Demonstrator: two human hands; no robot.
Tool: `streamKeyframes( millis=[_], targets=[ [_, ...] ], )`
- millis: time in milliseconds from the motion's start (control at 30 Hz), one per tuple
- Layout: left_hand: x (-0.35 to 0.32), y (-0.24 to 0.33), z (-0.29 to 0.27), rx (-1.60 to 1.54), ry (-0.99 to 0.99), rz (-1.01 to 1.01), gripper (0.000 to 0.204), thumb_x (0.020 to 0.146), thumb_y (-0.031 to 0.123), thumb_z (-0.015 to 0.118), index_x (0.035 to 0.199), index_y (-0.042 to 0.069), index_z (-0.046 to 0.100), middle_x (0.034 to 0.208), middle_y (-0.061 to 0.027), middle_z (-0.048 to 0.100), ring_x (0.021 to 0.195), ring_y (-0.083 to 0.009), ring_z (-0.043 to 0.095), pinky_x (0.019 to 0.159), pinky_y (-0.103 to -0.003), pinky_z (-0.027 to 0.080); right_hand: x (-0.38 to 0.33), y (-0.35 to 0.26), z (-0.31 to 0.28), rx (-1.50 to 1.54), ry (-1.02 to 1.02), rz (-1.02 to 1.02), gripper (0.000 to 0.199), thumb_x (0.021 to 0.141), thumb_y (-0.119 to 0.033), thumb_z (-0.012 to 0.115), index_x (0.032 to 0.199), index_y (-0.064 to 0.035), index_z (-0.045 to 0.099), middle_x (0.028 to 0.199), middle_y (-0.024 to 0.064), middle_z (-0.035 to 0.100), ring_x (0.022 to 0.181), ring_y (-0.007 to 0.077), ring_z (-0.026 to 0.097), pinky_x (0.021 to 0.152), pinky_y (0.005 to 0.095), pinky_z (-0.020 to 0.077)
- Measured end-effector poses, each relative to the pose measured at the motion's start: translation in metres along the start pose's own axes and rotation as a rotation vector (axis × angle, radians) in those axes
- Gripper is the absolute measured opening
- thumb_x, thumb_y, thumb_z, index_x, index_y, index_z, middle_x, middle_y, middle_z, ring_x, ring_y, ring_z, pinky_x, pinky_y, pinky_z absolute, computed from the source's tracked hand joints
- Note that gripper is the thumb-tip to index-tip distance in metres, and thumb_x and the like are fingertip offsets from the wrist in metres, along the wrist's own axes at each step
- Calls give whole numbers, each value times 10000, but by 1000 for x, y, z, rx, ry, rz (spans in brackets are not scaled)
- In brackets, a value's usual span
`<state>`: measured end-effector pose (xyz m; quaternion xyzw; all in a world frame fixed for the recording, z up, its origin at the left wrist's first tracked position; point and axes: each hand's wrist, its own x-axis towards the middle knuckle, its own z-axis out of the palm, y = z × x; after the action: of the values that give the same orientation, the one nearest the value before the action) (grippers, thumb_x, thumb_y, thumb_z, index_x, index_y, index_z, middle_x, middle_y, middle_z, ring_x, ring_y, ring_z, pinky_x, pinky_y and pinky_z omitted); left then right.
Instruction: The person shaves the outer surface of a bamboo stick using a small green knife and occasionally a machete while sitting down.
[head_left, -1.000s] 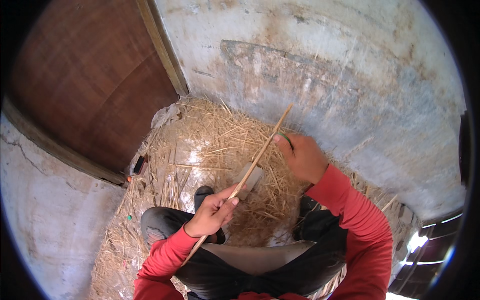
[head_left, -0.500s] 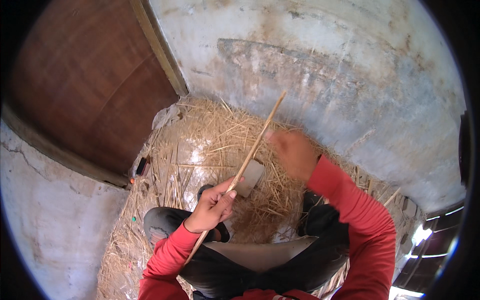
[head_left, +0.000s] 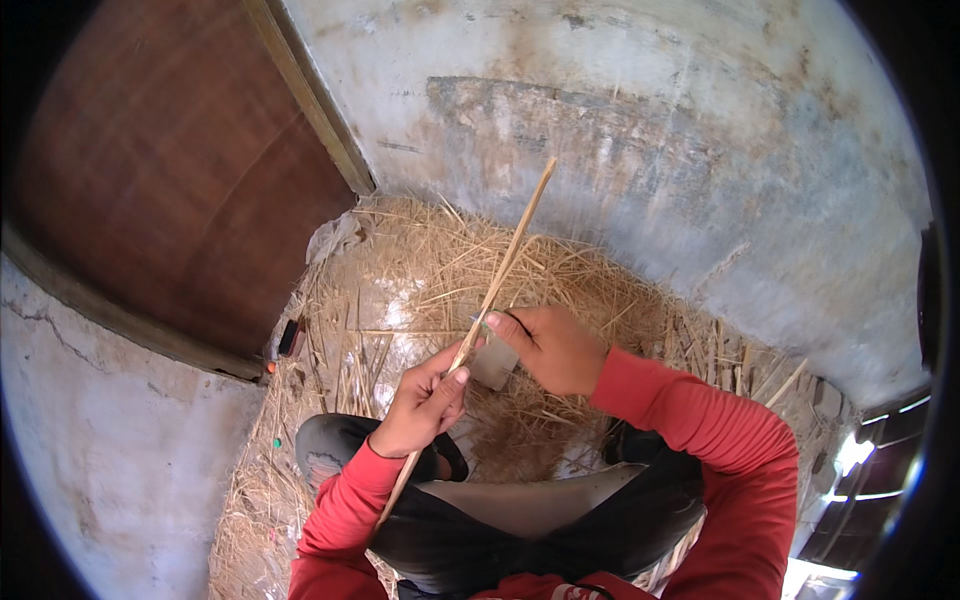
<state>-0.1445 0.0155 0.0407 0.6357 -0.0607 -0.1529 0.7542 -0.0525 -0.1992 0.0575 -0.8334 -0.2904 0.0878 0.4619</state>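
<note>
L hand (head_left: 425, 400) closed round a long thin bamboo strip (head_left: 500, 270) that slants up-right over the straw pile (head_left: 400, 290). R hand (head_left: 550, 348) grips a flat grey blade (head_left: 495, 362), touching the strip just above the L hand.

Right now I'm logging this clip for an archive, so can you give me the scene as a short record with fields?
Setting: a corner of grey plastered wall beside a brown wooden door
Ground: heap of straw
Left hand: grips a long thin stick
Right hand: holds a flat grey blade against the stick
Clothing: red sleeves, dark trousers
</note>
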Motion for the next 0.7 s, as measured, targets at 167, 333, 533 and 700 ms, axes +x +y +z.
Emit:
streamKeyframes(
  millis=[167,333,533,700],
  targets=[
    [-3,-7,-3,-16,-13,-13,475,1106,210,474,1536,20,405,537,58,376,415,-39,305,434,-223,271,-2,10,13,281,-72,112,575,1075,-469,470,847,14,683,548,112,482,504,213,503,542,409,408],
    [-3,-3,-3,-16,-8,-8,475,1106,213,476,1535,22,407,538,57,387,418,-39,320,439,-222,279,3,9,-10,550,-323,483,593,1066,-497,483,825,20,647,548,86,474,515,172,507,540,385,412],
    [2,-4,-1,88,10,19,477,1106,211,476,1539,25,404,544,56,401,428,-39,336,448,-220,291,-8,8,12,62,60,-1,536,1086,-452,444,955,-2,703,580,162,514,554,262,550,595,433,455],
    [1,-7,-1,43,13,-5,477,1106,207,476,1541,27,403,544,53,396,428,-43,331,447,-221,291,-11,6,18,156,-44,82,515,1094,-436,431,1061,-19,731,567,155,493,544,257,530,598,428,442]
  ],
)
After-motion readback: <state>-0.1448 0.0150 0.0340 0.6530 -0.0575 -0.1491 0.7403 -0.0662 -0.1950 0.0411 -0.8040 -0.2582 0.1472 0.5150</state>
